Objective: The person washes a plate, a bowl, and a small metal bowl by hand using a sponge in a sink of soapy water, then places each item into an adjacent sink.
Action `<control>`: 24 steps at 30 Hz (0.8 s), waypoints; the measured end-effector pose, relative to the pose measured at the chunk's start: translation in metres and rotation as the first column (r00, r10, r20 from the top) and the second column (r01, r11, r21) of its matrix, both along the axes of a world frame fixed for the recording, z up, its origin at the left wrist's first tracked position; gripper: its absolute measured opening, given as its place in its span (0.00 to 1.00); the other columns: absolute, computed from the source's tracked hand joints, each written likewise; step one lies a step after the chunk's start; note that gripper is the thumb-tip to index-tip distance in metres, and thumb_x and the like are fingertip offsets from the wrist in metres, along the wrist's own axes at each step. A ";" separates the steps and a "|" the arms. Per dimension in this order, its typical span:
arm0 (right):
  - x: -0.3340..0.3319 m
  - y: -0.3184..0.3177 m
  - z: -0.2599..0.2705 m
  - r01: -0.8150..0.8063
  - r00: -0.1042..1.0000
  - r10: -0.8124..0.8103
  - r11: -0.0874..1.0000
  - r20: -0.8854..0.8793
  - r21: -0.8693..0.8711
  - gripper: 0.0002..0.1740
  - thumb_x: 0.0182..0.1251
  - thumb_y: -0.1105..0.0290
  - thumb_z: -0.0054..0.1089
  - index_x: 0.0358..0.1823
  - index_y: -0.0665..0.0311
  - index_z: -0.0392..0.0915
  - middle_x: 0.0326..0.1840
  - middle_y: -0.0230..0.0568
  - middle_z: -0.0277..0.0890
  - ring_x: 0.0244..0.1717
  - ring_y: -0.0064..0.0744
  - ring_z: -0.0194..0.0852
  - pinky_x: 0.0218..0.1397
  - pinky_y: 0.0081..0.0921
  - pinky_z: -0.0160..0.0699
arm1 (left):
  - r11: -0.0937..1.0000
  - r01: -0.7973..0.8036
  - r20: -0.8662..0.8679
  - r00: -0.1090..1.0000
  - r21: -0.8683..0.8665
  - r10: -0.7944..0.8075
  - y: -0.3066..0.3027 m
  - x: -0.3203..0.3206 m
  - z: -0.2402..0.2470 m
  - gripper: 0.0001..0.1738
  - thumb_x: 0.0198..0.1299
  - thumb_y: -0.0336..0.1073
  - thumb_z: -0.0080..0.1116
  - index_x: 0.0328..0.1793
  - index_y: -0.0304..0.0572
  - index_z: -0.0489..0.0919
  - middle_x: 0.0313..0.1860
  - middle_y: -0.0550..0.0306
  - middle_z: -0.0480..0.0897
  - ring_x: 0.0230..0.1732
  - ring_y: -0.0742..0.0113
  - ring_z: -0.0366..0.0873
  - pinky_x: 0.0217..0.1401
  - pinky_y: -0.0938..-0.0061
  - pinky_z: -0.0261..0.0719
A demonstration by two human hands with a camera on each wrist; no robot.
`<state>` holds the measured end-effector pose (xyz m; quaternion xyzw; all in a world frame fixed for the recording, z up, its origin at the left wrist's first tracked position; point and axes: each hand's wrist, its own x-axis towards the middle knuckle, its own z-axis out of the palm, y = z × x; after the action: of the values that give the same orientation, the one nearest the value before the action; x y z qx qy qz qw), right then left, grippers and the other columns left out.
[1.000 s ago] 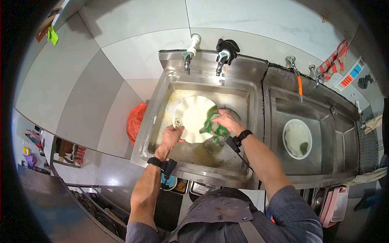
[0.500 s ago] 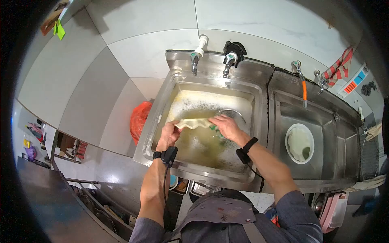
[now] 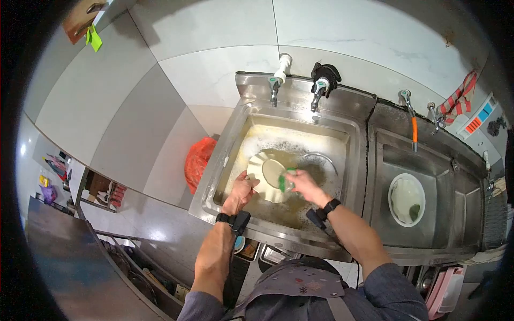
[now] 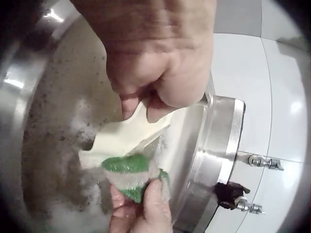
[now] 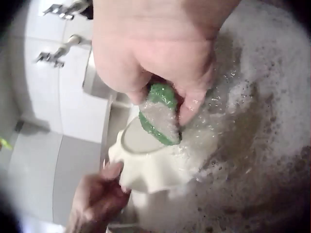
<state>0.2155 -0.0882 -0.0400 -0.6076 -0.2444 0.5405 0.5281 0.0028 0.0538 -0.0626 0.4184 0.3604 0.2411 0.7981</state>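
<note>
In the head view a cream plate (image 3: pixel 261 167) with a wavy rim is tilted over the soapy water, its underside and foot ring turned up. My left hand (image 3: pixel 243 189) pinches the rim at the plate's left side, thumb and fingers on either face, as the left wrist view shows at the plate's edge (image 4: pixel 124 138). The right hand (image 3: pixel 305 186) grips a wet, folded green-and-grey scrubbing cloth (image 5: pixel 159 116) right at the plate's right side. Cloudy water with foam fills the sink (image 3: pixel 214 206) beneath both hands.
A curved metal rim (image 3: pixel 323 156) breaks the water at the sink's right. Two taps, one with a black glove (image 3: pixel 326 75), stand behind. In the right-hand sink (image 3: pixel 393 160) sits a white bowl (image 3: pixel 423 200). A red plastic bag (image 3: pixel 199 163) lies left of the sink.
The plate showed its inner face, then was held edge-on, and now shows its underside. My right hand has gone from the rim back to the plate with the cloth.
</note>
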 end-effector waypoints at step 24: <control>-0.031 0.024 0.007 -0.561 0.200 0.143 0.827 0.969 -0.007 0.27 0.77 0.51 0.49 0.67 0.60 0.74 0.81 0.44 0.54 0.82 0.63 0.42 0.73 0.75 0.45 | 0.956 0.293 0.023 0.956 -0.012 -0.293 -0.019 0.002 0.030 0.26 0.59 0.14 0.58 0.65 0.37 0.74 0.49 0.56 0.84 0.46 0.69 0.85 0.47 0.75 0.86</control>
<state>0.1843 -0.0639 -0.0331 -0.6247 -0.7328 0.1301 0.2361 0.0051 0.0343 -0.0325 0.4584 0.2877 0.1217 0.8321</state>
